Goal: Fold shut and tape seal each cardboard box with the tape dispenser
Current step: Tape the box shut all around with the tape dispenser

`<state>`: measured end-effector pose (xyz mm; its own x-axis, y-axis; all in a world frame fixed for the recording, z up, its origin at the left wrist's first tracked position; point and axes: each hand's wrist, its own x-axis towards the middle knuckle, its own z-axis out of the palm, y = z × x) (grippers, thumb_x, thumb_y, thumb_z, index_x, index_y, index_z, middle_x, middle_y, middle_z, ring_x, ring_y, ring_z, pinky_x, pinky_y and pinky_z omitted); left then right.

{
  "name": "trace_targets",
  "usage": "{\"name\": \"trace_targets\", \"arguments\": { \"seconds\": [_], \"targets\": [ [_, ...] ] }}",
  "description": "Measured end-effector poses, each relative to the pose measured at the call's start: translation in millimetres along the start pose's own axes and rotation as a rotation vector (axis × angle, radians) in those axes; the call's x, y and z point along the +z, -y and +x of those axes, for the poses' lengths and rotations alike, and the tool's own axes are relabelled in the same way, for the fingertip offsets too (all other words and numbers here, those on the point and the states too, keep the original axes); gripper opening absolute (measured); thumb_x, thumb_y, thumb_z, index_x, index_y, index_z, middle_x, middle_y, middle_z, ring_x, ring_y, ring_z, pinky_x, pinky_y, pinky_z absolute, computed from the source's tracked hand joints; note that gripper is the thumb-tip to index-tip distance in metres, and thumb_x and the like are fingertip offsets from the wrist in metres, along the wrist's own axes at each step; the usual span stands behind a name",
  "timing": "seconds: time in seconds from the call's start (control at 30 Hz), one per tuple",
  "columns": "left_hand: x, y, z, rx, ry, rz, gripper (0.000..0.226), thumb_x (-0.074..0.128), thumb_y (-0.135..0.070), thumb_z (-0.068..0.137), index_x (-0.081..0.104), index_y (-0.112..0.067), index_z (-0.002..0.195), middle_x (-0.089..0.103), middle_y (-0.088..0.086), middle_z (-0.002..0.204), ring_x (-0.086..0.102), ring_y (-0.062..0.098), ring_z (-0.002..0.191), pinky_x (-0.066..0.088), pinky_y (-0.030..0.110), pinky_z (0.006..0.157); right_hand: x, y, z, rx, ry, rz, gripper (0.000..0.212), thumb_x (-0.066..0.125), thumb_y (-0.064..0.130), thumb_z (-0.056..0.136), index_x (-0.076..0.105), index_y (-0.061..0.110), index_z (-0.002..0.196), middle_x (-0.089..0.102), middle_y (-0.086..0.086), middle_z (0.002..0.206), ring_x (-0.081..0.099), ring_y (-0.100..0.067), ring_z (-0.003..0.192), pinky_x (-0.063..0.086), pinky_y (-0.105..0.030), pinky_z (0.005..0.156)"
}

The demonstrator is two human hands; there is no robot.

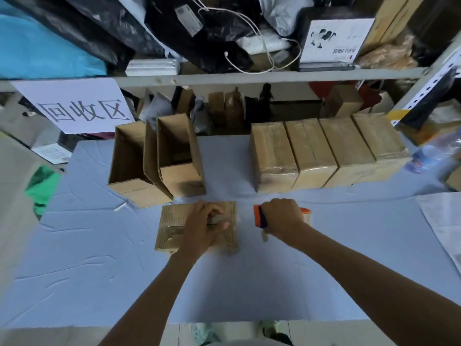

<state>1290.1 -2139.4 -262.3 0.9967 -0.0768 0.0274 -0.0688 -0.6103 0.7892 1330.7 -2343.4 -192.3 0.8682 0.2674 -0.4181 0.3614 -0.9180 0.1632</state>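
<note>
- Cardboard flaps on the cardboard box [174, 221] at the middle of the table [99, 270] are held down only by the left hand [202, 227], whose fingers curl over the seam. If that hold eases before tape lands, the flaps would likely spring up.
- Clenched round the handle of the tape dispenser [259, 216], the right hand [282, 218] sits just beside the box, toward the table's right edge and apart from it. No tape is visible across the seam.
- A short loose tape end [264, 237] hangs under the dispenser. It could fold back onto itself or catch the table cover before reaching the box.
- Starting the strip off the seam line would leave a gap between the flaps. The left hand covers part of the seam, so the tape path may run into the fingers.
- Two open boxes [154, 158] stand at the far edge, left of centre, with their flaps up. Their insides are in shadow and I cannot tell what they hold.
- Four sealed boxes [324, 151] stand touching in a row along the far edge toward the right corner, with glossy tape over their tops. Their contents are hidden.
- The box in hand is folded shut, so its contents cannot be seen.
</note>
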Motion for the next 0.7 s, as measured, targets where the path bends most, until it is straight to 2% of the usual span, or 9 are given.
{"name": "trace_targets", "arguments": {
  "seconds": [0.1,0.17,0.3,0.37,0.47,0.53,0.6,0.63,0.7],
  "targets": [
    [-3.8,-0.9,9.9,-0.011,0.024,0.017,0.029,0.073,-0.040,0.068,0.061,-0.019,0.086,0.052,-0.015,0.088,0.048,0.001,0.084,0.041,0.023,0.075,-12.8,-15.4,0.0,0.027,-0.108,0.022,0.041,0.066,0.043,0.083,0.055,0.016,0.112,0.063,-0.003,0.103,0.062,-0.021,0.092,0.040,-0.029,0.071],
    [-4.1,-2.7,5.8,-0.003,0.017,0.054,0.033,0.065,-0.047,0.070,0.060,-0.020,0.088,0.051,-0.009,0.090,0.047,0.000,0.084,0.038,0.018,0.074,-9.3,-21.7,7.2,0.027,-0.145,0.010,0.047,0.065,0.048,0.082,0.054,0.016,0.114,0.063,-0.003,0.103,0.062,-0.021,0.093,0.040,-0.029,0.071],
    [-1.5,-3.1,5.1,-0.002,0.014,0.124,0.022,0.075,-0.024,0.076,0.060,-0.018,0.091,0.050,-0.004,0.095,0.049,0.008,0.082,0.040,0.023,0.076,29.2,-23.9,7.6,0.025,-0.132,0.079,0.055,0.058,0.051,0.087,0.044,0.014,0.125,0.059,-0.007,0.110,0.062,-0.024,0.093,0.039,-0.029,0.068],
    [-1.3,-3.5,6.8,0.002,-0.002,0.130,0.019,0.074,-0.020,0.078,0.059,-0.018,0.091,0.051,-0.005,0.095,0.049,0.009,0.081,0.041,0.026,0.076,50.3,-23.8,7.3,0.036,-0.167,0.091,0.054,0.054,0.038,0.094,0.033,0.013,0.136,0.056,-0.009,0.115,0.060,-0.024,0.096,0.042,-0.029,0.069],
    [-0.7,-4.8,7.7,-0.011,-0.013,0.157,0.017,0.071,-0.023,0.080,0.059,-0.018,0.091,0.051,-0.003,0.096,0.051,0.013,0.082,0.046,0.033,0.076,79.3,-26.1,7.2,0.108,-0.178,0.200,0.066,0.048,0.009,0.093,0.014,0.011,0.149,0.049,-0.018,0.123,0.054,-0.030,0.104,0.044,-0.035,0.082],
    [0.2,-7.1,6.0,0.002,-0.011,0.195,0.020,0.064,-0.034,0.080,0.058,-0.019,0.092,0.051,-0.003,0.097,0.052,0.016,0.084,0.046,0.035,0.076,98.6,-23.2,5.0,0.122,-0.217,0.248,0.072,0.050,-0.003,0.088,0.014,0.007,0.150,0.047,-0.024,0.119,0.053,-0.037,0.101,0.046,-0.042,0.082],
    [-0.4,-8.3,4.7,0.014,-0.003,0.232,0.028,0.054,-0.045,0.080,0.057,-0.020,0.093,0.050,-0.003,0.097,0.051,0.018,0.087,0.044,0.034,0.078,112.2,-16.2,4.7,0.099,-0.299,0.320,0.079,0.061,-0.009,0.078,0.023,0.006,0.146,0.052,-0.027,0.105,0.058,-0.040,0.086,0.051,-0.048,0.072],
    [-0.6,-9.0,3.8,0.018,-0.003,0.247,0.033,0.050,-0.049,0.079,0.056,-0.020,0.093,0.049,-0.003,0.097,0.050,0.018,0.088,0.043,0.033,0.079,117.2,-14.3,1.7,0.085,-0.355,0.442,0.074,0.064,-0.002,0.080,0.027,0.011,0.143,0.055,-0.021,0.102,0.059,-0.035,0.084,0.052,-0.047,0.072],
    [-1.1,-10.4,2.1,0.025,-0.008,0.265,0.038,0.044,-0.052,0.078,0.056,-0.019,0.094,0.048,-0.005,0.097,0.049,0.019,0.089,0.042,0.032,0.080,114.0,-8.9,-6.5,0.113,-0.324,0.835,0.042,0.056,0.039,0.093,0.043,0.031,0.132,0.057,0.005,0.106,0.055,-0.009,0.092,0.045,-0.029,0.085]
  ]
}}
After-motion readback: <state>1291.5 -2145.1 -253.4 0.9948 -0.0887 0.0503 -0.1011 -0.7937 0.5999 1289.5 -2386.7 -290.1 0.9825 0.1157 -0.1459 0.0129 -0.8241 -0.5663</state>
